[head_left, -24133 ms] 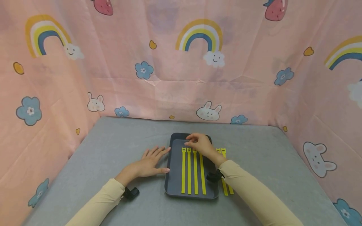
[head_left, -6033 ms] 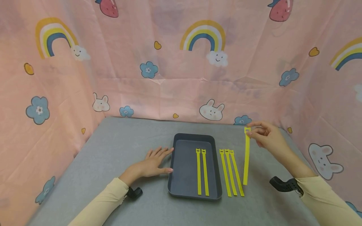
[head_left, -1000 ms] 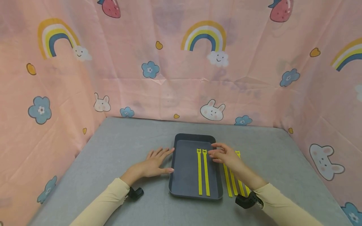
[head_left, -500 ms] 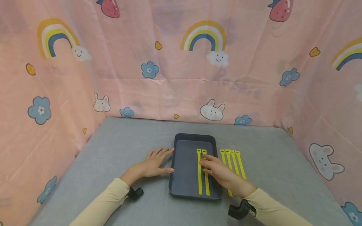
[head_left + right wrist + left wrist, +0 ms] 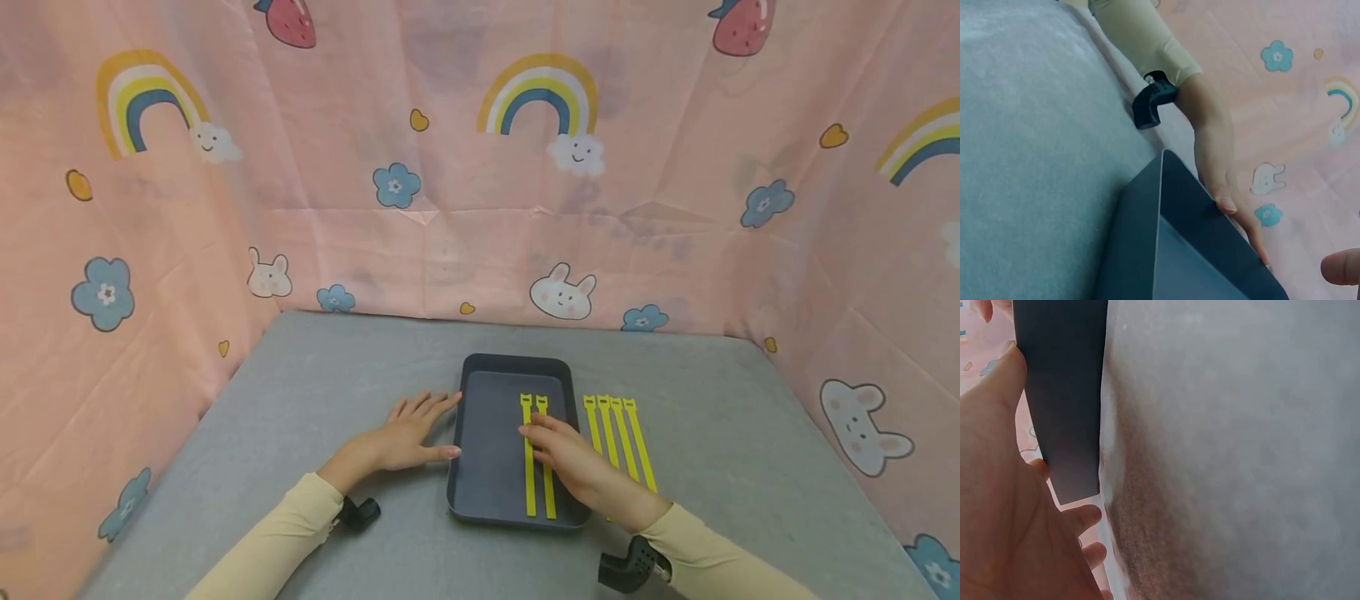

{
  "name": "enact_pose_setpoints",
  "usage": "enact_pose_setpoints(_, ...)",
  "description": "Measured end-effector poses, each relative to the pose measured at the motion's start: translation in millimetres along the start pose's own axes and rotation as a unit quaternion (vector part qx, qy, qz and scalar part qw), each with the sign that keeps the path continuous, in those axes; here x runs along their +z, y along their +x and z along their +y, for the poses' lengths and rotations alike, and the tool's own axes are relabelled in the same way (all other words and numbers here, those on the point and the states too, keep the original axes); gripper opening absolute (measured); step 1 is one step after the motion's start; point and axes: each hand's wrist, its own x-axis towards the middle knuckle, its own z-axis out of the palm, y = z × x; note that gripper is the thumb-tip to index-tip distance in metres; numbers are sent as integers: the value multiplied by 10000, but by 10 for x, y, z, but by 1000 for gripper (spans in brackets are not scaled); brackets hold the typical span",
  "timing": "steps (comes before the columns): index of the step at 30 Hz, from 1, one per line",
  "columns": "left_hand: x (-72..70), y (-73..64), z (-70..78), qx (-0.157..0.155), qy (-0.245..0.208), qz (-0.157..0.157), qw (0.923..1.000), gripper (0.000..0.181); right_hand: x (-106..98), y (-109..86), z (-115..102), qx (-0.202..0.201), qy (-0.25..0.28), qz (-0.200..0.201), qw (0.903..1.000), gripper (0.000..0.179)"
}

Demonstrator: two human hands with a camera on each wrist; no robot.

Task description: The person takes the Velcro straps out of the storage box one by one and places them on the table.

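Right hand (image 5: 568, 461), fingers loosely bent, over two yellow straps (image 5: 529, 490) in a dark tray (image 5: 486, 467); whether it pinches one cannot be told; left hand (image 5: 397, 439) spread against the tray's left rim; best to steady there, taking one strap singly; four more straps (image 5: 624, 433) lie right; beyond, pink curtain (image 5: 322, 225).

The tray (image 5: 487, 450) is looking smooth and matt — the tabletop (image 5: 352, 358) is showing napped cloth, the backdrop (image 5: 465, 250) creased fabric.

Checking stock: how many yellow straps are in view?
6: two straps in the tray, four straps on the table, right of it. The right hand hides parts of some; another fully hidden seems unlikely.
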Motion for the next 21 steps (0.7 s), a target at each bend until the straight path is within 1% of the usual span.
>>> enact_pose_setpoints(7, -8, -5, 8, -65, 0, -33, 10000, 92, 46, 24, -11, 69, -53, -1, 10000, 70)
enact_pose_setpoints(17, -41, -10, 39, -165, 54, -105, 9998, 88, 149, 90, -34, 112, -308, 125, 9994, 74)
enact_pose_setpoints(21, -39, -9, 40, -179, 51, -105, 9998, 88, 202, 118, -26, 74, -259, 108, 9996, 71)
